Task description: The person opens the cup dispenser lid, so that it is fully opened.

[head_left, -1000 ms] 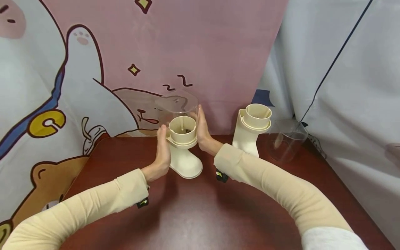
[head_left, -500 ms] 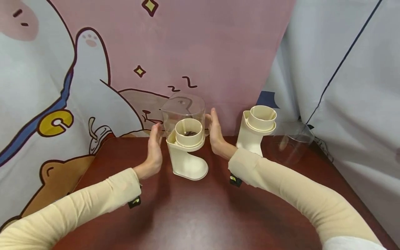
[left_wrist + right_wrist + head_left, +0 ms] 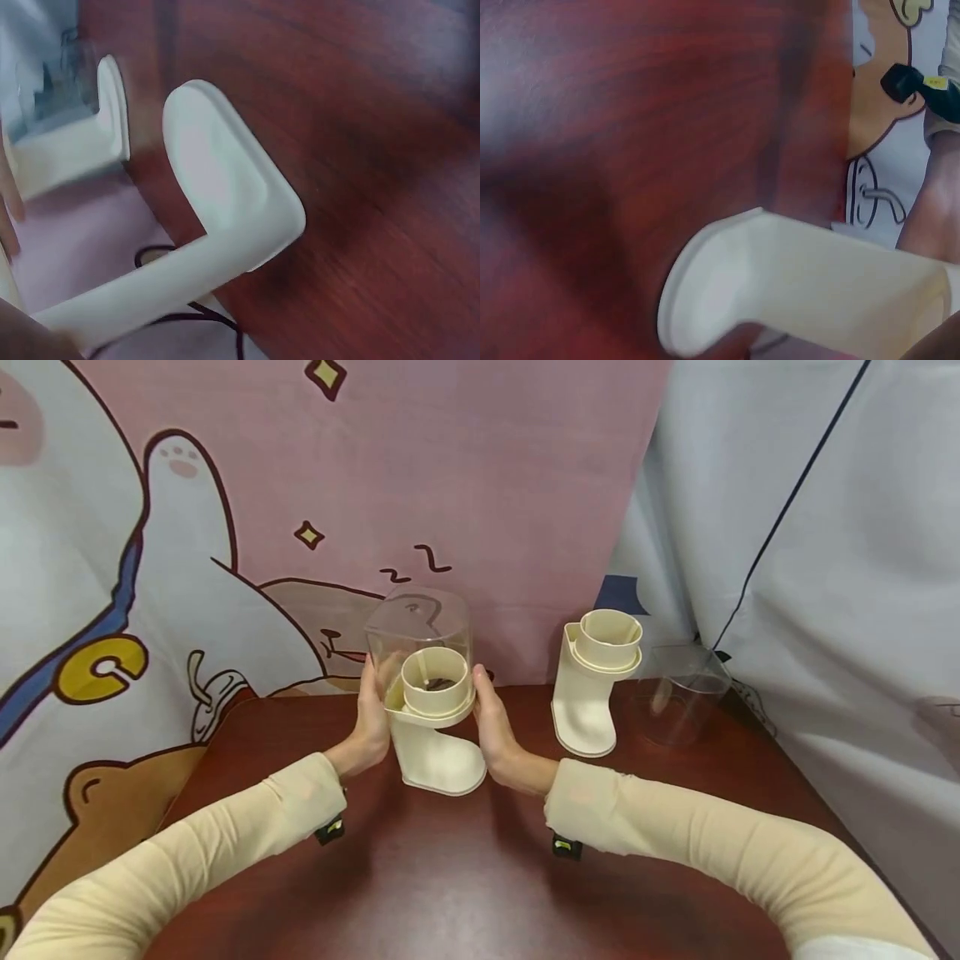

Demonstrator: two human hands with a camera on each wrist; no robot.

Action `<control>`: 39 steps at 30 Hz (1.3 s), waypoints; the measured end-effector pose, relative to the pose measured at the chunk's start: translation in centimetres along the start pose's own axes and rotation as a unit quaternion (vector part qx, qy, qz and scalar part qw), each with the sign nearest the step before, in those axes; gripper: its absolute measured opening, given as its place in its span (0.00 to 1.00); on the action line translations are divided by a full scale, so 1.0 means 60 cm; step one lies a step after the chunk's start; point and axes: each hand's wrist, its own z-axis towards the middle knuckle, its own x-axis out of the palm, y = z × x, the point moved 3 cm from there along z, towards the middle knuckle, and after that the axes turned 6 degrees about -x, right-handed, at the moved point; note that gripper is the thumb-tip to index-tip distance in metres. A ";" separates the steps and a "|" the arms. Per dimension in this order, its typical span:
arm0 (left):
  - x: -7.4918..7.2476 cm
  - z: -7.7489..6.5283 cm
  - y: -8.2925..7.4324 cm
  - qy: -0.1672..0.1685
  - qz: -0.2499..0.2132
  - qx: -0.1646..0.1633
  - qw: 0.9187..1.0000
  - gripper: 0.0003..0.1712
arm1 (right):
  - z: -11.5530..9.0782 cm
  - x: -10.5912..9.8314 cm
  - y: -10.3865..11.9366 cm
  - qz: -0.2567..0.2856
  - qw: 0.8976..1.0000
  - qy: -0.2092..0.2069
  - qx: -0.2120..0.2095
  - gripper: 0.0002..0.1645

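Observation:
A cream boot-shaped stand [image 3: 442, 764] with a round cup [image 3: 435, 700] in its top is upright on the table, and a clear plastic container [image 3: 420, 614] sits above it, behind the cup. My left hand [image 3: 371, 722] lies along the left side where container and stand meet. On the other side, my right hand [image 3: 497, 731] is against the right edge, its thumb tip beside the cup. Parts of the fingers are hidden behind the container. The left wrist view catches straight right-hand fingers [image 3: 9, 195] near the stand's top; the right wrist view shows the stand's foot [image 3: 712, 292].
A matching cream stand [image 3: 588, 710] is to the right at the back of the table [image 3: 450, 868]. Beside it stands another clear container [image 3: 682, 689]. A printed cloth [image 3: 525, 485] hangs behind, and a dark cord [image 3: 780, 518] runs down the right-hand cloth.
Half a second ago both hands stood apart from the stand, after flanking its top a second ago. They have now come inward against its sides. The stand stays in place on the table.

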 end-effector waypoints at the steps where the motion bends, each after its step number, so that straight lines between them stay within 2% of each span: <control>1: 0.007 -0.006 0.000 0.006 -0.002 0.007 1.000 0.44 | 0.001 0.001 0.000 0.002 1.000 -0.005 -0.004 0.42; 6: 0.029 -0.031 0.004 0.014 -0.011 0.023 1.000 0.43 | 0.009 0.002 -0.003 -0.006 0.999 -0.034 -0.004 0.43; 10: 0.029 -0.036 0.006 0.012 -0.010 0.029 0.999 0.45 | 0.016 -0.002 -0.006 -0.014 1.000 -0.020 -0.002 0.44; 12: 0.024 -0.034 0.008 0.022 0.000 0.044 0.999 0.49 | 0.018 -0.009 -0.002 -0.023 1.000 -0.004 -0.007 0.44; 14: 0.011 -0.030 0.011 0.046 0.050 0.078 0.995 0.55 | 0.021 -0.019 0.006 -0.040 0.999 0.013 -0.029 0.43; 15: 0.001 -0.027 0.014 0.064 0.082 0.099 0.990 0.57 | 0.024 -0.025 0.013 -0.048 0.998 0.025 -0.043 0.42; 17: -0.023 -0.022 0.019 0.095 0.161 0.141 0.972 0.63 | 0.035 -0.034 0.029 -0.066 0.993 0.053 -0.083 0.44; 19: -0.044 -0.016 0.023 0.122 0.238 0.173 0.948 0.67 | 0.050 -0.039 0.049 -0.085 0.986 0.078 -0.124 0.53; 20: -0.051 -0.013 0.022 0.135 0.261 0.182 0.938 0.68 | 0.058 -0.039 0.060 -0.095 0.981 0.091 -0.139 0.60; 23: -0.055 -0.001 0.015 0.178 0.287 0.157 0.928 0.66 | 0.080 -0.034 0.083 -0.115 0.973 0.121 -0.159 0.81; 25: -0.050 0.004 0.007 0.208 0.290 0.133 0.925 0.61 | 0.087 -0.026 0.091 -0.120 0.971 0.134 -0.156 0.83; 29: -0.044 0.001 -0.009 0.258 0.303 0.103 0.912 0.53 | 0.084 -0.003 0.091 -0.085 0.971 0.157 -0.159 0.77; 32: -0.046 -0.007 -0.018 0.272 0.317 0.095 0.904 0.54 | 0.074 0.011 0.088 -0.050 0.969 0.160 -0.180 0.63; 34: -0.047 -0.015 -0.022 0.273 0.328 0.090 0.900 0.56 | 0.065 0.016 0.086 -0.032 0.968 0.157 -0.194 0.57; 36: -0.049 -0.024 -0.025 0.271 0.336 0.086 0.898 0.56 | 0.056 0.019 0.086 -0.024 0.969 0.150 -0.197 0.57; 39: -0.047 -0.040 -0.026 0.276 0.343 0.080 0.894 0.56 | 0.040 0.021 0.086 -0.032 0.971 0.138 -0.191 0.67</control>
